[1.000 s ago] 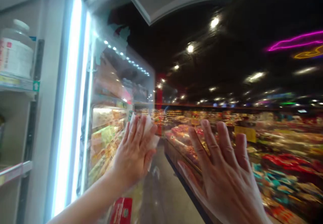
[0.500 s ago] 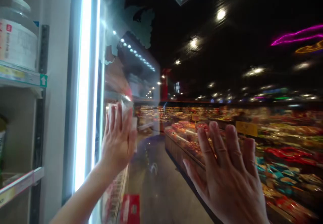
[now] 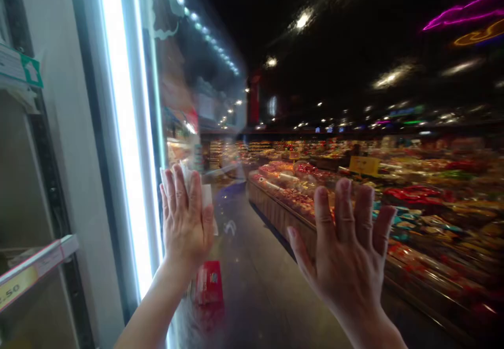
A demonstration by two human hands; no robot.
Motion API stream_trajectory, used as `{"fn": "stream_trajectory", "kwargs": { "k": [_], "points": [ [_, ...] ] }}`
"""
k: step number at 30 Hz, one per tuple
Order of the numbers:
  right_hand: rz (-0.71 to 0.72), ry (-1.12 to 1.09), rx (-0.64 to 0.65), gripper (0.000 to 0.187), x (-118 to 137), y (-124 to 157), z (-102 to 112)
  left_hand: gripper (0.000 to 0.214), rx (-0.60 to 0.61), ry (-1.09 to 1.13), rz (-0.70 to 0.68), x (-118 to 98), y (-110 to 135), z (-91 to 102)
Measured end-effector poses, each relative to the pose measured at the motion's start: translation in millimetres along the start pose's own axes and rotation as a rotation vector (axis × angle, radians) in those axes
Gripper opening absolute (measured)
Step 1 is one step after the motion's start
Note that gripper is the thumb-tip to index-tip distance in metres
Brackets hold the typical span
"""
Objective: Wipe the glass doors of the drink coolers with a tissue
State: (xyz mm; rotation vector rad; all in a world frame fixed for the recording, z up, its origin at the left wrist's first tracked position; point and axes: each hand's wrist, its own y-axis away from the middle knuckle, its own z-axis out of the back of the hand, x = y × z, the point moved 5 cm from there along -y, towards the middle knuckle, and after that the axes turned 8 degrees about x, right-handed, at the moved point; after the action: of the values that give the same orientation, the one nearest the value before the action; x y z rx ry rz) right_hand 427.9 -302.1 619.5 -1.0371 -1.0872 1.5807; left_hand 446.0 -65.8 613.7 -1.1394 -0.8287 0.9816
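My left hand (image 3: 185,215) lies flat, fingers stretched upward, holding a white wipe (image 3: 208,197) under its palm against a clear glass door (image 3: 220,102). Parts of the wipe stick out past the fingertips and beside the thumb; the rest is hidden behind the hand. To the right, my right hand (image 3: 346,233) is raised with its fingers spread and its palm facing away, with nothing seen in it. Whether it touches the glass I cannot tell. Just left of my left hand runs a bright upright light strip (image 3: 122,128) along the cabinet frame.
Shelf edges with price labels (image 3: 39,270) are at the left. A red box (image 3: 209,283) shows low, below my left hand. Beyond stretches a floor aisle (image 3: 260,281), with a wood-sided display bin (image 3: 275,207) of packaged goods and a yellow sign (image 3: 364,166).
The view has shifted, so the shelf sits farther left and the white bottle is out of frame. My left hand still presses the wipe; my right hand remains raised and spread.
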Motion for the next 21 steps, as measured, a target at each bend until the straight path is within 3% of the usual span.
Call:
{"fn": "stream_trajectory", "kwargs": {
  "k": [6, 12, 14, 18, 21],
  "points": [
    [0.006, 0.013, -0.009, 0.081, -0.3, 0.7, 0.7, 0.084, 0.092, -0.027, -0.005, -8.3, 58.1, -11.8],
    [0.016, 0.042, 0.0, 0.081, 3.7, 2.1, 2.4, 0.084, 0.027, -0.015, 0.045, 1.8, 10.8, 1.5],
    [0.038, 0.064, 0.004, 0.082, 5.9, 12.1, 1.1, 0.086, 0.045, -0.018, 0.039, -6.3, 18.8, -1.2],
    [0.12, 0.086, 0.032, 0.08, 8.5, 46.5, -3.5, 0.086, 0.108, -0.027, -0.171, -37.7, 69.4, -15.3],
    [0.169, 0.066, 0.057, 0.079, 9.8, 64.6, -4.2, 0.082, 0.111, -0.013, -0.298, -53.0, 64.2, -15.6]
  ]
}}
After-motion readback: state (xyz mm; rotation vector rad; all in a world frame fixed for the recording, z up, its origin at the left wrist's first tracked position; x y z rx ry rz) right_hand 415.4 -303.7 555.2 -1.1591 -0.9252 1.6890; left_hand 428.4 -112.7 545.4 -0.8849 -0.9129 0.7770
